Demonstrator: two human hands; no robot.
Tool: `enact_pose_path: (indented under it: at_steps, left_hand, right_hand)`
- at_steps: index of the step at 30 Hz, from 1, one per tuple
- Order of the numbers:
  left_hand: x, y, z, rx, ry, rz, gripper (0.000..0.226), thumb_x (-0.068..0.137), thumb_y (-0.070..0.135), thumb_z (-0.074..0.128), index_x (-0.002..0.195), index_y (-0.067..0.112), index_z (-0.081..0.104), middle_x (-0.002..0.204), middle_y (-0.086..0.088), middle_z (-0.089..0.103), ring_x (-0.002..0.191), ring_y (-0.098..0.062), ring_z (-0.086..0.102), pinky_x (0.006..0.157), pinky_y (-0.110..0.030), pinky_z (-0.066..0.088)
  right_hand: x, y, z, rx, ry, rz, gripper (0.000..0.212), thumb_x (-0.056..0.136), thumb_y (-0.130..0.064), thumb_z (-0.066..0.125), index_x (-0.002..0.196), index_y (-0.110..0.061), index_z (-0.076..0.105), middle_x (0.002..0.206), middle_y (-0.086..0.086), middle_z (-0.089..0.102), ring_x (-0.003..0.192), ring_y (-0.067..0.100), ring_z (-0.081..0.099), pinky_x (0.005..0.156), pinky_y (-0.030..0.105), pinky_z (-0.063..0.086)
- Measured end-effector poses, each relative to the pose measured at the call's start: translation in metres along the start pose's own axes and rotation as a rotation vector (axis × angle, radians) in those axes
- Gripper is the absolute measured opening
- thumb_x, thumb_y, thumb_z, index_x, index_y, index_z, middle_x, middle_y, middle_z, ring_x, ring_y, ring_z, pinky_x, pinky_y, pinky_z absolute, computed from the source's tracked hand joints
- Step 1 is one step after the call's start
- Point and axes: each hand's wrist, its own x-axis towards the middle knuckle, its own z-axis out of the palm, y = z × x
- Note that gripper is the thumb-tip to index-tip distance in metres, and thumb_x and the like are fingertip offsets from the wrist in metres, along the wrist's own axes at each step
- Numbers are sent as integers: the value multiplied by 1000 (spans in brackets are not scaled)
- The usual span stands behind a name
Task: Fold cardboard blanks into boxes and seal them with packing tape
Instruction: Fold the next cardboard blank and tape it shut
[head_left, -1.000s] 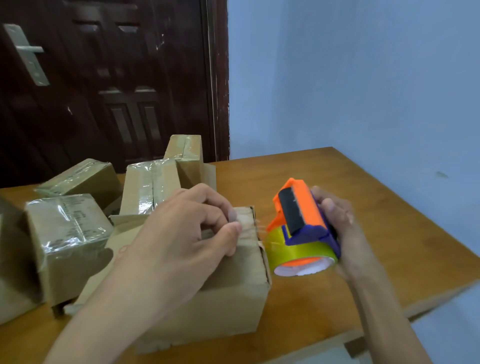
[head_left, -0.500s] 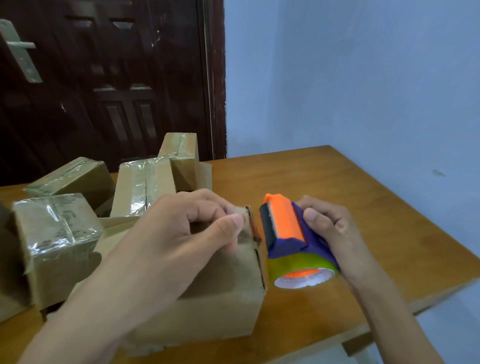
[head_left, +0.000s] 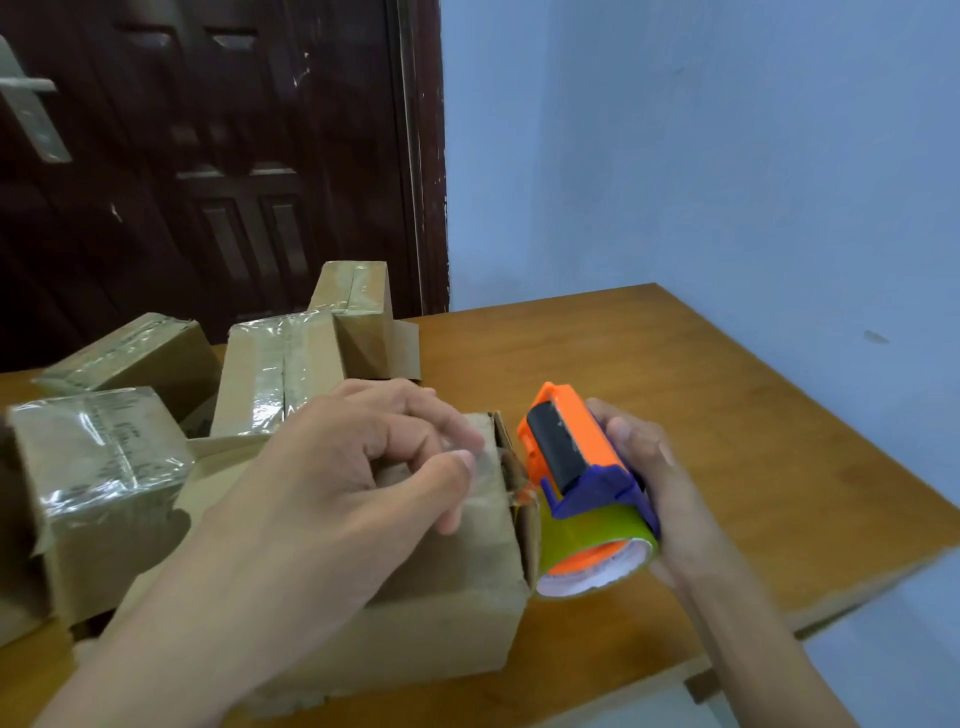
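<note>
**A:** Where's the work right now?

**B:** The box (head_left: 415, 597) you're sealing sits on the near part of the surface (head_left: 649, 364), right in front of you. Your left hand (head_left: 332, 478) lies on its top, fingers curled, pinching what looks like the clear tape end down near the right edge. Your right hand (head_left: 654, 483) is clenched round the tape dispenser (head_left: 576, 467), which sits just beside the box's right side, roll touching or almost touching the cardboard.

**A:** So which step is this?

**B:** I'd judge it the start of a sealing strip: the end anchored, the run not yet pulled.

**A:** And next?

**B:** Probably keep your left grip pressing that end flat while you draw the dispenser along the seam, holding it level so the strip lands straight. Whether the flaps meet cleanly under your hand, I can't tell.

**A:** Anything else about?

**B:** Taped boxes (head_left: 104, 467) are piled on the left, with a dark door (head_left: 208, 156) behind them.
</note>
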Motion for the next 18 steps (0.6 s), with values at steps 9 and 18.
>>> enact_pose_path:
  at_steps: [9,18]
  left_hand:
    - [1,-5,6,263,90,17,28,74,52,65,59,30,72,115,43,55,133,20,21,96,5,13]
    - [1,-1,11,376,0,7,48,61,74,33,86,46,63,115,41,51,132,22,16,94,-11,26]
  right_hand:
    - [-2,4,-4,-65,61,-42,70,84,-68,72,87,0,61,74,29,50,62,41,41,65,40,40]
    - [-9,1,-9,-98,79,-33,61,79,-73,74,86,-13,69,75,25,53,67,31,48,64,40,40]
